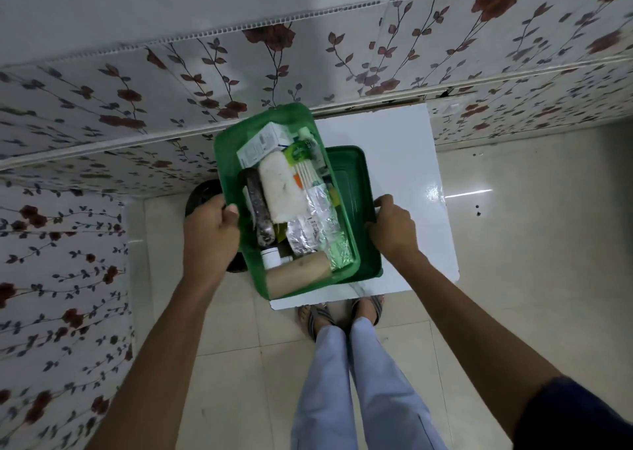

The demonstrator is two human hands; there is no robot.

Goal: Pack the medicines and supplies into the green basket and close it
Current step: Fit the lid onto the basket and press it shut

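The green basket [227,144] is tilted above the white table [394,148], open at the top and full of supplies. Inside lie a white medicine box [263,142], a white cotton roll [282,187], foil blister packs [313,225], a dark brown bandage roll [258,209], a tan bandage roll [296,274] and a small white bottle [270,257]. My left hand [210,233] grips the basket's left rim. My right hand [392,226] holds the right edge of the green lid [359,189], which lies partly under the basket.
Floral wall panels [137,100] stand behind and to the left of the small table. A dark round object [202,194] sits left of the basket, behind my left hand. My sandalled feet [339,312] stand on the tiled floor at the table's front edge.
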